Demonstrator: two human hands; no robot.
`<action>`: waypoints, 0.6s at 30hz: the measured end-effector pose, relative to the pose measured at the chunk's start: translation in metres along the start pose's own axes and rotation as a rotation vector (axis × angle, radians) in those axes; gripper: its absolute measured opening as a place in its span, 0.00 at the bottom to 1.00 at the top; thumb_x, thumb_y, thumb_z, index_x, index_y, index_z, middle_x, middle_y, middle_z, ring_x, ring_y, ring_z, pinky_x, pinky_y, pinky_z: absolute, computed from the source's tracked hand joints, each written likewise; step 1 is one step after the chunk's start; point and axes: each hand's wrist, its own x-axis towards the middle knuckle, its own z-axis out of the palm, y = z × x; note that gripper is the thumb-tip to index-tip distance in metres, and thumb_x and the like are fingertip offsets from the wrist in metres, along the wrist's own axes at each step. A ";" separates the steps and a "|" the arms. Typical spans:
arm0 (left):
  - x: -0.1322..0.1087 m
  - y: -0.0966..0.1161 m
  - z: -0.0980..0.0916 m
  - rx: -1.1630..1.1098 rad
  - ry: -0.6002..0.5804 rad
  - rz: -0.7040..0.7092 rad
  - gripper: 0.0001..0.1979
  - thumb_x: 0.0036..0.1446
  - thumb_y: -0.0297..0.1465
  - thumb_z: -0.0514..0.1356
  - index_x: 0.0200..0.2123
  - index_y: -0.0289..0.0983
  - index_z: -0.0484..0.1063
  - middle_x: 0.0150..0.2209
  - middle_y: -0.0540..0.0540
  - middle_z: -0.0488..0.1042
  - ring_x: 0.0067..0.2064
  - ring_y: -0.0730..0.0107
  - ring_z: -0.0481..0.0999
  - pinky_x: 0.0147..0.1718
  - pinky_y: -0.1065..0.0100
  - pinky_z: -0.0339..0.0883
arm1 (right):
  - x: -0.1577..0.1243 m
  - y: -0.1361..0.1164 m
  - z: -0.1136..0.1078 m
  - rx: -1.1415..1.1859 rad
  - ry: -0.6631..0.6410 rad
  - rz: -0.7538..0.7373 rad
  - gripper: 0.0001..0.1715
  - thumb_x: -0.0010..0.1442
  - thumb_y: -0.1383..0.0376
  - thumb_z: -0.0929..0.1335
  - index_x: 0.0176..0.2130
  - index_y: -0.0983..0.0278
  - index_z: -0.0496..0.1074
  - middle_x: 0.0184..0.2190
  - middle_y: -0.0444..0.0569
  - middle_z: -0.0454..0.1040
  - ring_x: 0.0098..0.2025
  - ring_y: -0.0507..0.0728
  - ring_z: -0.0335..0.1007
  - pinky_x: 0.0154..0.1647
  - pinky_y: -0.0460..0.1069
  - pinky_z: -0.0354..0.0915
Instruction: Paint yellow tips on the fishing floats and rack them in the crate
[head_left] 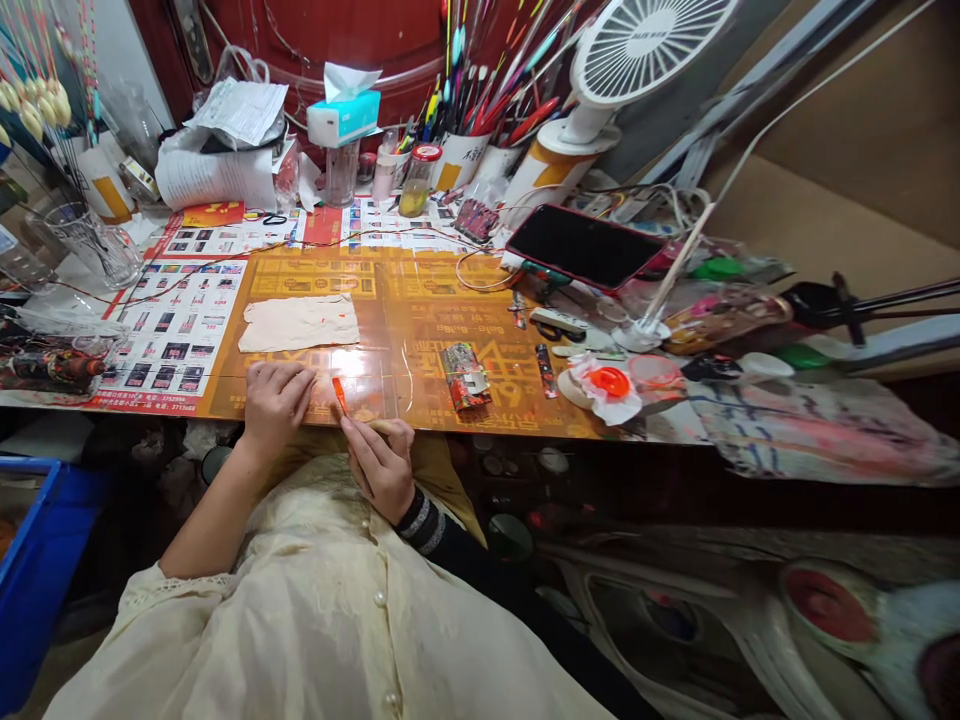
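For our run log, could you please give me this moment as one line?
left hand: resting on printed desk | right hand: holding orange-tipped stick

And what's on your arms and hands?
Both hands are bare, with no gloves. The left hand goes up to a cream sleeve with a lacy cuff. The right hand comes out of a black sleeve with silver stripes at the wrist.

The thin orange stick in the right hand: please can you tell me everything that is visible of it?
The thin orange stick is slender and tapered, with a glossy bright orange end. A pale, wood-like shaft runs on into the right hand, which pinches it between thumb and fingers. It slants up and left above the orange printed board, its tip near the left hand but apparently not touching it. Whether it touches the board cannot be told.
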 end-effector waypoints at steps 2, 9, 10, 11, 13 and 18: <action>0.000 0.000 0.000 0.003 0.001 -0.002 0.09 0.67 0.32 0.57 0.45 0.41 0.77 0.43 0.44 0.80 0.45 0.61 0.76 0.48 0.55 0.60 | -0.001 0.001 0.001 0.002 0.010 -0.001 0.38 0.65 0.71 0.67 0.70 0.56 0.56 0.51 0.50 0.78 0.51 0.57 0.67 0.59 0.57 0.61; -0.001 0.000 0.001 0.009 0.006 -0.002 0.09 0.67 0.31 0.57 0.45 0.41 0.77 0.43 0.44 0.80 0.45 0.61 0.76 0.49 0.55 0.61 | 0.003 -0.001 -0.002 0.016 0.039 -0.012 0.39 0.64 0.73 0.66 0.70 0.57 0.55 0.50 0.51 0.78 0.49 0.57 0.67 0.57 0.58 0.63; -0.001 -0.001 0.001 0.014 0.006 0.000 0.09 0.67 0.31 0.57 0.45 0.41 0.77 0.43 0.44 0.80 0.45 0.61 0.76 0.49 0.55 0.61 | 0.004 -0.001 -0.003 0.026 0.043 -0.014 0.39 0.64 0.73 0.66 0.70 0.58 0.55 0.49 0.51 0.79 0.49 0.57 0.67 0.57 0.58 0.63; -0.001 -0.001 0.001 0.019 0.009 0.002 0.09 0.67 0.31 0.57 0.45 0.41 0.77 0.43 0.44 0.80 0.45 0.61 0.76 0.49 0.55 0.61 | 0.005 -0.001 -0.004 0.037 0.047 -0.016 0.40 0.64 0.73 0.67 0.70 0.58 0.55 0.49 0.51 0.79 0.49 0.57 0.67 0.56 0.58 0.63; -0.002 -0.002 0.000 0.019 0.028 0.003 0.09 0.66 0.31 0.57 0.46 0.41 0.77 0.43 0.44 0.80 0.45 0.61 0.76 0.49 0.55 0.61 | 0.005 -0.001 -0.006 0.055 0.048 -0.019 0.39 0.63 0.73 0.67 0.70 0.59 0.56 0.50 0.51 0.78 0.49 0.58 0.66 0.57 0.58 0.63; -0.006 -0.005 -0.003 0.007 0.038 -0.024 0.11 0.67 0.31 0.56 0.48 0.41 0.76 0.45 0.43 0.80 0.46 0.62 0.76 0.49 0.56 0.62 | 0.004 -0.001 -0.007 0.087 0.040 -0.052 0.37 0.64 0.72 0.66 0.69 0.59 0.57 0.49 0.51 0.78 0.49 0.58 0.65 0.57 0.59 0.63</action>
